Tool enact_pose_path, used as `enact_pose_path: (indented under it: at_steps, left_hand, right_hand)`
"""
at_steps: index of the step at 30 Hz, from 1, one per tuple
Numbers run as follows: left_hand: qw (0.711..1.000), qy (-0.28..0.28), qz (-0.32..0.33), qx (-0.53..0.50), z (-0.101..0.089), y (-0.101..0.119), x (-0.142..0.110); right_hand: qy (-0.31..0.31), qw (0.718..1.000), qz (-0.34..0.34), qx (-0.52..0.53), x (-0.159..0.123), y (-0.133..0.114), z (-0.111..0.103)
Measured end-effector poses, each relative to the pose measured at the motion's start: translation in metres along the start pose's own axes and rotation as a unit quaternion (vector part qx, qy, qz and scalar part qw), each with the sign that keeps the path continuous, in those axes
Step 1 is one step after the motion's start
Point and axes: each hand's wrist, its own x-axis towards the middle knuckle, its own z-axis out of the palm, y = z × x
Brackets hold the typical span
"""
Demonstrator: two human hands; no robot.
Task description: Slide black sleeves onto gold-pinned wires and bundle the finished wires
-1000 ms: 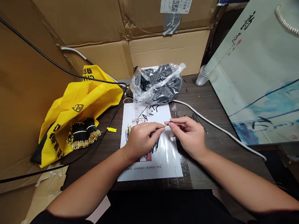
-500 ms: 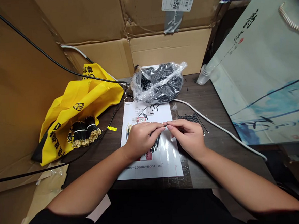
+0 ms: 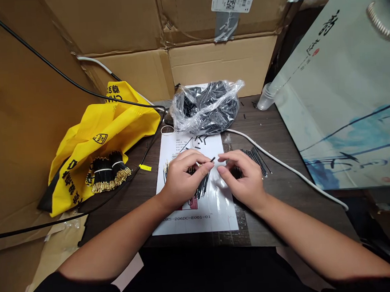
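Observation:
My left hand [image 3: 182, 176] is over the printed sheet [image 3: 216, 220], its thumb and forefinger pinched on a thin wire. The wire's black sleeved tip [image 3: 212, 160] sticks out to the right of the fingertips. Just beside it, my right hand [image 3: 245, 176] has thumb and fingers apart with nothing visible between them. Below the left hand lies a bunch of black wires [image 3: 202, 186] on the sheet; gold ends show at its left. Short black tube pieces [image 3: 201, 141] are scattered near the sheet's top. More black wires [image 3: 259, 160] lie beyond the right hand, partly hidden by it.
A clear plastic bag [image 3: 209, 111] full of black tube pieces stands at the back. On the left, tied wire bundles [image 3: 103, 175] rest on a yellow bag [image 3: 81, 140]. A white cable [image 3: 282, 155], plastic cups [image 3: 265, 97] and a large paper bag [image 3: 342, 109] are on the right.
Both hands met at the wire's tip; the right hand has since let go and moved slightly right, opening its fingers. The black sleeved tip now shows in the left hand.

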Motion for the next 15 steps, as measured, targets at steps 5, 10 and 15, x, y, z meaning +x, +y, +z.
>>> enact_pose_path:
  at_steps: [5,10,15]
  left_hand:
    - [0.989,0.003,-0.083,-0.122,0.004,-0.002,0.0]
    - [0.977,0.007,-0.128,-0.17,0.008,-0.002,-0.001]
    - [0.984,-0.012,-0.143,-0.106,0.002,-0.001,0.004]
  right_hand:
    - [-0.097,0.995,-0.025,0.014,-0.002,-0.005,0.006]
    - [-0.103,0.994,-0.041,0.004,-0.003,-0.005,0.011]
    - [-0.087,0.995,-0.037,-0.032,0.005,-0.006,0.004]
